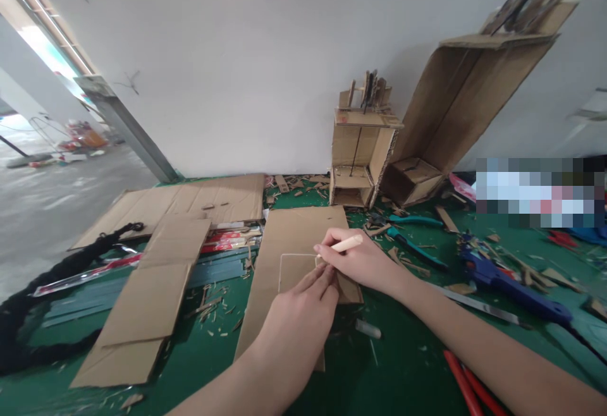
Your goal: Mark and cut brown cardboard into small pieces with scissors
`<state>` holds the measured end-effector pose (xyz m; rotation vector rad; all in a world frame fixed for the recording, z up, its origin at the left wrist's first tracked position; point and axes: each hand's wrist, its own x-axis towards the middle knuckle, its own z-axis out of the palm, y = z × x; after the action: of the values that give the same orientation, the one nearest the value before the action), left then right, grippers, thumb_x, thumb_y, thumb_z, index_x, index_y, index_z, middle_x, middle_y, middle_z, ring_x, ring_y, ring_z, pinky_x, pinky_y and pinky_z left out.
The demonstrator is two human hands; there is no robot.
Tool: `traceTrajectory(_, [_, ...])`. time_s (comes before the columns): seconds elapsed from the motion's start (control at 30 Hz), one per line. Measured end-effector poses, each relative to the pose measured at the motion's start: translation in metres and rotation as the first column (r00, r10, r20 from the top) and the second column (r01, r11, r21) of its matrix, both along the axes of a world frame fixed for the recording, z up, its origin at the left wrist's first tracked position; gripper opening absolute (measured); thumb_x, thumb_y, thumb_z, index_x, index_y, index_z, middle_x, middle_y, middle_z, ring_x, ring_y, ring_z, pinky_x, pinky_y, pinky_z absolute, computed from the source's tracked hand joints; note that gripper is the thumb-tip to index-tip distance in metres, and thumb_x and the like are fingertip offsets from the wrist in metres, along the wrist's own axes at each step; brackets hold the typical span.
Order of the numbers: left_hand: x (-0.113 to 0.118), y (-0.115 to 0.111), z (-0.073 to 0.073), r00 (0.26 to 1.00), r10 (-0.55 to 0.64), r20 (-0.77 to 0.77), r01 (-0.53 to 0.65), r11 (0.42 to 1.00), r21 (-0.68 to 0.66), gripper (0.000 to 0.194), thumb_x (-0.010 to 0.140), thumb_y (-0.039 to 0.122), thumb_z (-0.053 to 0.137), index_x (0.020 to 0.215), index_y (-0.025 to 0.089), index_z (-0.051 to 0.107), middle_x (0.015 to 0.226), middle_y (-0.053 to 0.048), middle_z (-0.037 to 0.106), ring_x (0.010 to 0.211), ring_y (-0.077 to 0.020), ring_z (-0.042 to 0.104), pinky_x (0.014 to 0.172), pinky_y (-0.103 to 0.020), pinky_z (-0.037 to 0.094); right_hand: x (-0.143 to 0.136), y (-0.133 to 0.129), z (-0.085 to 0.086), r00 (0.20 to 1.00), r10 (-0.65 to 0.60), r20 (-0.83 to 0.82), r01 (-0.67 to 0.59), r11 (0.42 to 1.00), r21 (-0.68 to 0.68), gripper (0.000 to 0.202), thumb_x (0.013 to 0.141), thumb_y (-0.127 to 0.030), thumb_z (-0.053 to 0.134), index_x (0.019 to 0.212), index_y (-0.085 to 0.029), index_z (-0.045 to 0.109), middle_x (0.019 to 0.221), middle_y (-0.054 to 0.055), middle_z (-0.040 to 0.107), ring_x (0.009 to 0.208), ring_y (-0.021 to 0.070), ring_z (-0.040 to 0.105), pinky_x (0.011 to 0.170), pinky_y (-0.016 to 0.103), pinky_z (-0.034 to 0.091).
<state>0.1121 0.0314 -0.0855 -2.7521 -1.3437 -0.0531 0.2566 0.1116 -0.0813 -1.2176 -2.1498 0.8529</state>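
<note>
A brown cardboard sheet (272, 239) lies flat on the green table in front of me. Pale lines (298, 254) on it form part of a rectangle. My right hand (348, 255) grips a cream-coloured pen (348, 243), its tip down at the corner of those lines. Just below the tip, my left hand (303, 308) presses on the cardboard with its fingers stretched out. Whether a smaller piece lies beneath those fingers, I cannot tell. A short translucent cylinder (368, 329), like a cap, lies near the sheet's lower right edge.
Cardboard pieces (147, 302) and a black cord-like bundle (19, 315) lie left. Two cardboard structures (353, 157) stand against the white wall. Right are teal-handled pliers (412, 245), a blue glue gun (516, 289), a metal blade (478, 303) and red handles (467, 381), among scattered scraps.
</note>
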Motion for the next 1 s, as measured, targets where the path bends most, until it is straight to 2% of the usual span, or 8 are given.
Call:
traceTrajectory(0.17, [-0.001, -0.001, -0.001, 1.0, -0.022, -0.016, 0.021, 0.999, -0.036, 0.043, 0.081, 0.009, 0.048, 0.124, 0.005, 0.049, 0.138, -0.016, 0.043, 0.131, -0.0229, 0.033, 0.103, -0.034, 0.037, 0.0, 0.001, -0.001, 1.0, 0.0, 0.024, 0.0, 1.0, -0.002, 0.023, 0.083, -0.037, 0.052, 0.068, -0.022, 0.059, 0.066, -0.003, 0.065, 0.06, 0.0107, 0.056, 0.05, 0.022, 0.035])
traceTrajectory(0.33, [0.0, -0.003, -0.001, 0.998, -0.013, -0.053, 0.011, 0.999, -0.042, 0.051, 0.077, 0.007, 0.049, 0.128, 0.003, 0.044, 0.14, -0.016, 0.04, 0.132, -0.0236, 0.031, 0.102, -0.034, 0.039, -0.001, 0.001, 0.0, 1.0, -0.011, 0.015, 0.011, 1.0, -0.013, 0.022, 0.083, -0.035, 0.051, 0.068, -0.021, 0.06, 0.068, -0.003, 0.065, 0.062, 0.011, 0.057, 0.053, 0.022, 0.037])
traceTrajectory(0.47, [-0.001, -0.004, -0.003, 0.998, -0.019, -0.053, 0.018, 1.0, -0.008, 0.057, 0.072, 0.008, 0.056, 0.128, 0.003, 0.043, 0.14, -0.016, 0.039, 0.132, -0.0236, 0.032, 0.103, -0.034, 0.038, -0.002, 0.0, 0.001, 1.0, -0.012, 0.016, 0.012, 1.0, -0.021, 0.022, 0.083, -0.034, 0.051, 0.067, -0.021, 0.06, 0.064, -0.002, 0.063, 0.06, 0.0112, 0.056, 0.052, 0.022, 0.037])
traceTrajectory(0.6, [-0.001, -0.004, -0.004, 0.999, -0.016, -0.034, 0.017, 1.0, 0.018, 0.054, 0.071, 0.009, 0.058, 0.123, 0.004, 0.047, 0.137, -0.018, 0.042, 0.13, -0.0228, 0.035, 0.101, -0.033, 0.041, -0.002, 0.0, 0.002, 1.0, 0.008, 0.005, -0.008, 1.0, -0.016, 0.023, 0.083, -0.033, 0.05, 0.067, -0.02, 0.059, 0.063, -0.002, 0.062, 0.059, 0.0112, 0.055, 0.052, 0.022, 0.036])
traceTrajectory(0.77, [-0.001, -0.005, -0.001, 1.0, 0.001, 0.014, -0.001, 0.999, 0.053, 0.048, 0.074, 0.006, 0.053, 0.122, 0.004, 0.05, 0.135, -0.017, 0.046, 0.126, -0.0233, 0.041, 0.097, -0.032, 0.045, 0.001, 0.003, -0.001, 0.999, 0.016, 0.04, -0.018, 0.999, 0.043, 0.023, 0.081, -0.028, 0.048, 0.059, -0.02, 0.048, 0.054, -0.005, 0.051, 0.052, 0.0098, 0.046, 0.048, 0.022, 0.03])
traceTrajectory(0.9, [-0.001, -0.006, 0.002, 1.0, -0.018, 0.01, 0.018, 0.999, 0.03, 0.045, 0.078, 0.013, 0.052, 0.122, 0.002, 0.05, 0.133, -0.018, 0.048, 0.124, -0.025, 0.044, 0.093, -0.032, 0.048, 0.008, 0.005, -0.005, 0.995, -0.026, 0.096, 0.018, 0.997, 0.078, 0.025, 0.081, -0.028, 0.046, 0.058, -0.021, 0.041, 0.051, -0.006, 0.042, 0.051, 0.0102, 0.04, 0.048, 0.023, 0.027])
traceTrajectory(1.0, [-0.001, -0.007, 0.0, 1.0, -0.014, 0.008, 0.013, 0.998, 0.069, 0.045, 0.082, 0.016, 0.049, 0.125, 0.002, 0.048, 0.134, -0.018, 0.047, 0.123, -0.0255, 0.044, 0.092, -0.033, 0.049, 0.015, 0.004, -0.007, 0.997, -0.025, 0.07, 0.019, 0.997, 0.081, 0.027, 0.083, -0.028, 0.044, 0.057, -0.021, 0.038, 0.051, -0.006, 0.04, 0.051, 0.0105, 0.039, 0.048, 0.023, 0.028])
